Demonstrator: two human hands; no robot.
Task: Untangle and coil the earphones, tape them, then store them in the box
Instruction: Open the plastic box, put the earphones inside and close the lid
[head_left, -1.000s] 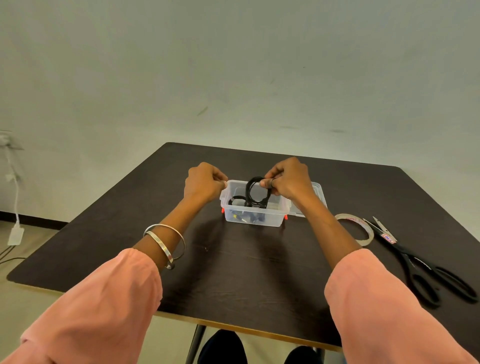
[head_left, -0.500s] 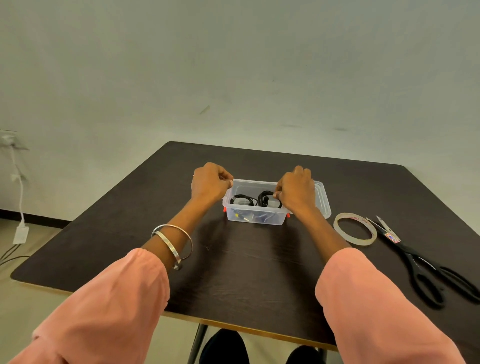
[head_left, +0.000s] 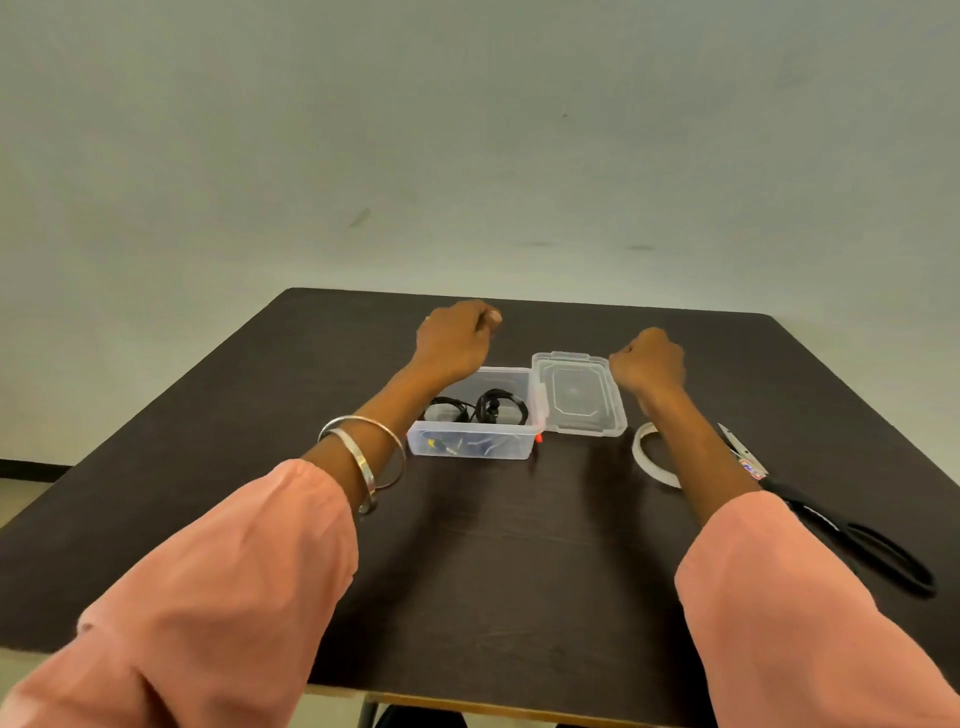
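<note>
From the head camera, the only label is a small red, white and blue sticker on the scissors (head_left: 852, 525), too small to read; they lie closed on the right of the dark tabletop (head_left: 519, 571), partly hidden by the right forearm.

The clear plastic box (head_left: 470, 441) stands open near the middle of the tabletop. Inside it lie the black earphones (head_left: 493, 405), coiled in loops toward the right half, with another dark coil and a pale piece to their left. Small bits, one yellow, show through the front wall at the bottom; what they are cannot be told. A red latch shows at the box's front right corner. The clear lid (head_left: 576, 395) lies flat just beside the box on its right, touching or nearly touching its side.

The left hand (head_left: 454, 338) is above the far left corner of the box, its grip curled together and holding nothing that can be seen. The right hand (head_left: 649, 364) is just right of the lid, its grip likewise curled and empty. A tape roll (head_left: 647, 452) lies on the tabletop under the right forearm. Two silver bangles (head_left: 363, 457) circle the left wrist, and pink sleeves (head_left: 218, 597) cover both arms.
</note>
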